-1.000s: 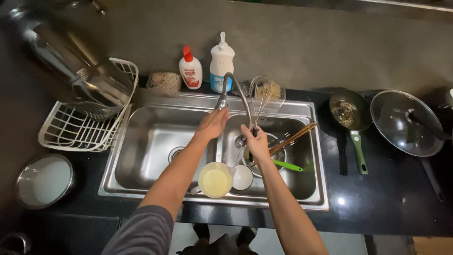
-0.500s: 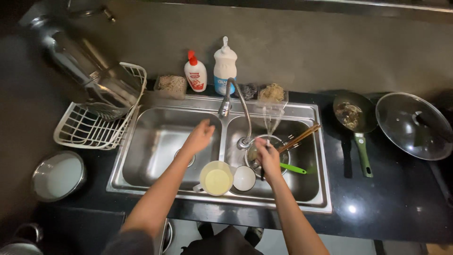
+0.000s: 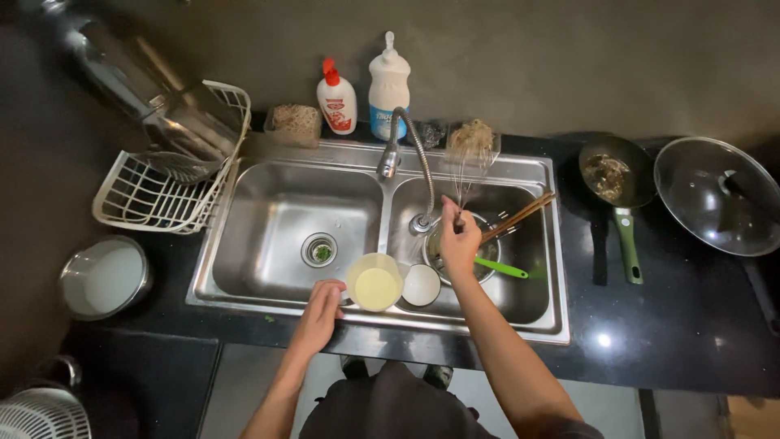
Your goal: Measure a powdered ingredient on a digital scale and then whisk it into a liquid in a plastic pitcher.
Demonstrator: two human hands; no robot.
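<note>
Beside left hand (image 3: 318,307), yellow cup (image 3: 375,283).

We count two bottles (image 3: 336,99), two basins (image 3: 284,228), two hands (image 3: 318,313), one whisk (image 3: 467,175), one pan (image 3: 615,179), one lid (image 3: 715,195).

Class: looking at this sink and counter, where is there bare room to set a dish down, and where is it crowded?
Free: the left basin around its drain, and the counter right of the pan. Crowded: the right basin, with bowls, chopsticks and the right hand.
</note>
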